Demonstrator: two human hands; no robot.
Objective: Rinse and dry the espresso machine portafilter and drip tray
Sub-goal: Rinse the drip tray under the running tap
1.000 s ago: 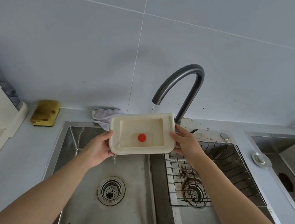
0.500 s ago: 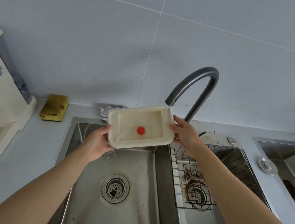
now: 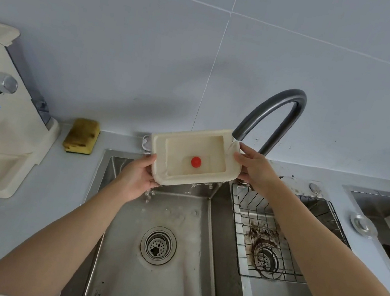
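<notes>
Head view: left hand [image 3: 135, 179] and right hand [image 3: 254, 169] grip drip tray [image 3: 195, 157] ends, under faucet [image 3: 272, 109].

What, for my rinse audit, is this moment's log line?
step: rinse | drip tray under faucet, water spilling | left hand, right hand: hold its ends

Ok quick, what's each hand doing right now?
Left hand: holding the drip tray by its left end.
Right hand: holding the same tray by its right end.
</notes>
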